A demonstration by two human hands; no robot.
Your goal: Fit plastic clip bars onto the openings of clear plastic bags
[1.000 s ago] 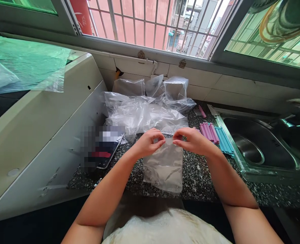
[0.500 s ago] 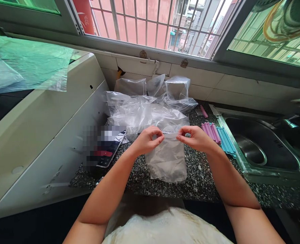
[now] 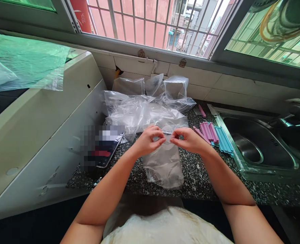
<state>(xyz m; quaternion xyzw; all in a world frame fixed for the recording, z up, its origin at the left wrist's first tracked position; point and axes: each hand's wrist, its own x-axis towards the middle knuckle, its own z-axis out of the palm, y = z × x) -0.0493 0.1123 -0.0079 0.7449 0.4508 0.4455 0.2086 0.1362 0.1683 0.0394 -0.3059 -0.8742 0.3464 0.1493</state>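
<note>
A small clear plastic bag (image 3: 164, 162) hangs over the speckled countertop (image 3: 198, 176), held up by its top edge. My left hand (image 3: 148, 140) pinches the left part of that edge and my right hand (image 3: 188, 139) pinches the right part, fingertips close together. Behind the hands lies a heap of several more clear plastic bags (image 3: 142, 108). To the right of my right hand lie pink sealing sticks (image 3: 208, 131) and blue sealing sticks (image 3: 223, 139).
A phone (image 3: 104, 149) lies on the counter left of the bag. A white appliance (image 3: 38, 128) with green-tinted plastic on top fills the left side. A steel sink (image 3: 261, 145) sits at the right. A barred window runs along the back.
My hands have moved closer together along the bag's top edge, and the bag hangs narrower and more bunched than before.
</note>
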